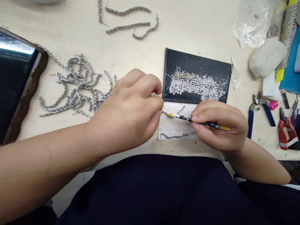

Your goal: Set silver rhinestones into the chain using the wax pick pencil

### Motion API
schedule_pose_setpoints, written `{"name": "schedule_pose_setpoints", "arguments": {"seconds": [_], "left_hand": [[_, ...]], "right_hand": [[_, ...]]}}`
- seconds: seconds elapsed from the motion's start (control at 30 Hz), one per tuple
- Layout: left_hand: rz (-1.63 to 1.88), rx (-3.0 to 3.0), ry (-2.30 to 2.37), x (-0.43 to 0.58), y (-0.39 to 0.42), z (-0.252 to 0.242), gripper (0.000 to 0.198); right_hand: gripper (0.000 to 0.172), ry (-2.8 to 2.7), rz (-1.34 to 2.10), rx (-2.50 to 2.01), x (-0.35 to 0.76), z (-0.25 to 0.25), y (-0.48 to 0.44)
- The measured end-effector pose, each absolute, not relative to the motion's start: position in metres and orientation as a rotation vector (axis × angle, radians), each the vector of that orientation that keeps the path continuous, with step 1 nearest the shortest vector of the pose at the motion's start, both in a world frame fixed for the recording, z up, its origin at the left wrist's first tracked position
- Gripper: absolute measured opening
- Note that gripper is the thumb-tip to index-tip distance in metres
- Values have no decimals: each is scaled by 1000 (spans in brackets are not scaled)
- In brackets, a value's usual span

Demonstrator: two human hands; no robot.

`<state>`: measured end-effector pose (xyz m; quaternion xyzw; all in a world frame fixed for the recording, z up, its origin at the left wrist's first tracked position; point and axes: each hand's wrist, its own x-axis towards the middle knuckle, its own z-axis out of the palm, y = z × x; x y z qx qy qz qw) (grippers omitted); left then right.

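Observation:
My right hand (219, 126) grips a black pencil (201, 122) with white dots and a yellow end. Its tip meets a short string of silver beads (167, 113) on a pearly white card (177, 125). My left hand (126, 107) is curled just left of that tip, and its fingers pinch a thin wire, mostly hidden. A finished beaded strand (173, 136) lies on the card. Behind it, a black ridged mat (197, 61) holds a spread of loose silver beads (195, 83).
A tangled heap of beaded wire strands (77, 87) lies left of my left hand, with several strands (127, 22) beyond it. A dark framed mirror (18, 84) sits at far left. Pliers (257, 106), red-handled cutters (286, 131), a white lump (267, 59) and a plastic bag (250, 25) lie right.

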<state>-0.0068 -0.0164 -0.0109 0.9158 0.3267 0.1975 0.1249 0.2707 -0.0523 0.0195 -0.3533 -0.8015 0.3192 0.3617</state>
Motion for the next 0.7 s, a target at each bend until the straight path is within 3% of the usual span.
{"name": "schedule_pose_setpoints", "arguments": {"seconds": [0.7], "left_hand": [[559, 2629, 965, -8, -16, -10, 21]], "right_hand": [[29, -1974, 669, -1005, 276, 16, -51]]}}
